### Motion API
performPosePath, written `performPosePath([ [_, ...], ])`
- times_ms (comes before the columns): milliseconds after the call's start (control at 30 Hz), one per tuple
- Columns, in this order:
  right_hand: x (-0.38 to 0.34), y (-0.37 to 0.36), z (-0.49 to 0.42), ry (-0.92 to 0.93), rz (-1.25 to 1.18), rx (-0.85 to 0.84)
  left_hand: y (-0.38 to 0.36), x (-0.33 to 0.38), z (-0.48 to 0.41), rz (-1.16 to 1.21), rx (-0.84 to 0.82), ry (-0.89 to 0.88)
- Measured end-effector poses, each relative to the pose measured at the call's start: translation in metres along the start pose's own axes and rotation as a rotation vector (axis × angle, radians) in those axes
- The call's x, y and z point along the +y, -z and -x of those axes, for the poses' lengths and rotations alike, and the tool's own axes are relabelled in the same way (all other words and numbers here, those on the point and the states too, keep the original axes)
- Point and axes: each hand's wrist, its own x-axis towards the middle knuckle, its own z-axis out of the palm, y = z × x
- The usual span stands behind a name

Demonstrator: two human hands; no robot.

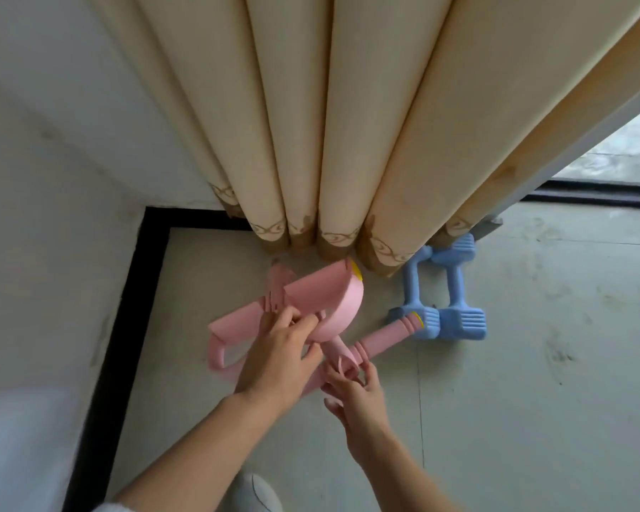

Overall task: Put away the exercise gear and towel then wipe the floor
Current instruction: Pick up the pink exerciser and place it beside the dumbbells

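White shoe toe (254, 493) at bottom edge, then R hand (353, 391) w/ fingertips pinching thin pink bands (342, 365), L hand (278, 360) w/ fingers curled on pink pedal puller (333, 301) lying on floor (532, 400) in wall corner, foam handle end touching blue dumbbells (444, 290) by curtain (311, 123) hem.

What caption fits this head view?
Left hand and right hand hold a pink exerciser beside two blue dumbbells by a beige curtain.

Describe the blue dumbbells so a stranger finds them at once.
Find the cream curtain. Below its right-hand hem, two dumbbells lie side by side. They alone are blue with ribbed square ends; the pedal puller beside them is pink.
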Motion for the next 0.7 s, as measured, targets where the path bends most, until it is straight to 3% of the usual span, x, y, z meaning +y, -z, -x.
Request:
performPosePath([
  [200, 0.037, -0.028, -0.098, 0.050, -0.203, -0.139, -0.063, -0.080, -0.043, -0.115, 0.047, -0.326],
  [400, 0.053, -0.031, -0.152, 0.106, -0.329, -0.179, -0.079, -0.098, -0.074, -0.197, 0.095, -0.474],
  [500, 0.054, -0.023, -0.164, 0.131, -0.367, -0.149, -0.093, -0.103, -0.073, -0.270, 0.019, -0.547],
  [567, 0.060, -0.014, -0.167, 0.139, -0.206, -0.150, -0.104, -0.108, -0.071, -0.297, -0.087, -0.468],
  [700, 0.068, 0.002, -0.170, 0.098, 0.055, -0.165, -0.107, -0.110, -0.070, -0.278, -0.245, -0.142],
])
